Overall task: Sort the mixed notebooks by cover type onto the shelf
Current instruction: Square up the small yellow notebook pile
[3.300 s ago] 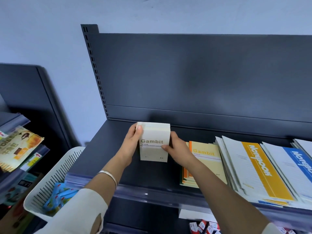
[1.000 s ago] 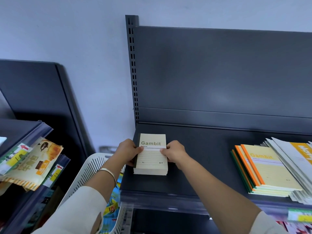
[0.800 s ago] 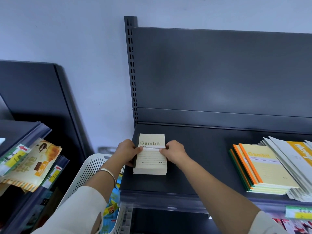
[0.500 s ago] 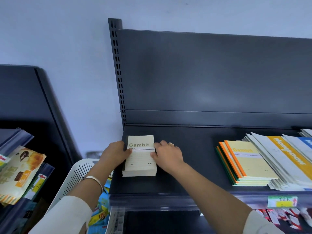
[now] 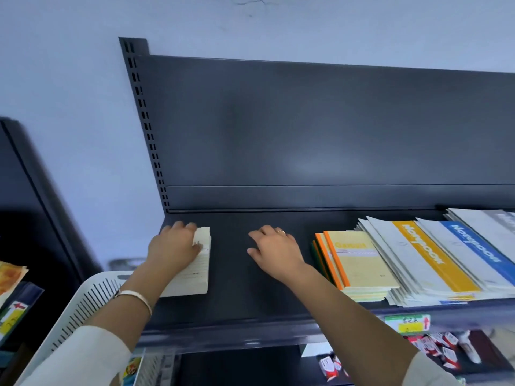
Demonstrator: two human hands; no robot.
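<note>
- Two hands, two jobs: your left hand (image 5: 174, 247) lies flat on the small cream paper-covered notebook stack (image 5: 195, 267), pinning it at the left end of the dark metal shelf (image 5: 250, 296), likely to square it.
- Your right hand (image 5: 274, 250) hovers empty, fingers loosely spread, over bare shelf.
- Right of it sit the orange-spined cream notebooks (image 5: 359, 263), then white notebooks with yellow and blue bands (image 5: 434, 260), grouped by cover.

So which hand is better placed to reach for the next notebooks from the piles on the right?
Right. The right hand is empty, spread over bare shelf, nearest the orange-spined Gambit pile. The left hand rests on the small Gambit stack at the shelf's far left end.
</note>
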